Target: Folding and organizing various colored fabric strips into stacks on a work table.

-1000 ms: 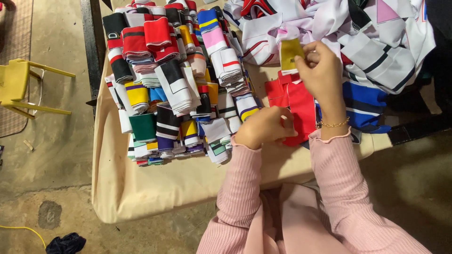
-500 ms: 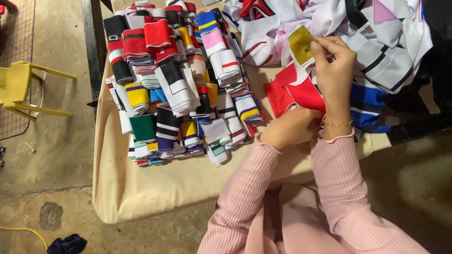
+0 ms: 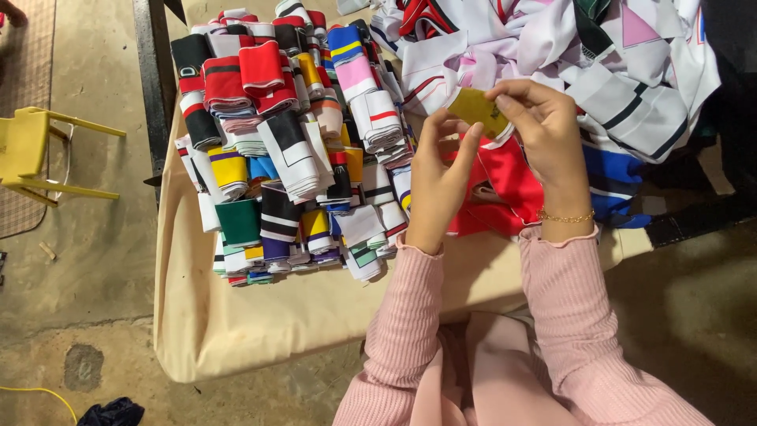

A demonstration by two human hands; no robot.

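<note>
Cloth-covered table [image 3: 260,323]: folded cuffs [image 3: 292,150] beside hands.

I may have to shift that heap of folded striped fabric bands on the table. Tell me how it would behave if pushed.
The folded striped fabric bands are soft cloth stacked loosely, so the heap would probably slump and spread rather than slide whole. Pieces at the front edge look uneven and could slip onto the beige table cover. Each piece likely feels light and floppy.

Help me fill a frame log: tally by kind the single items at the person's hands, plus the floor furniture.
Small yellow paper tag, pinched by the right hand: 1
Thin gold chain bracelet: 1
Red fabric garment: 1
Yellow plastic chair: 1
Total: 4
</note>
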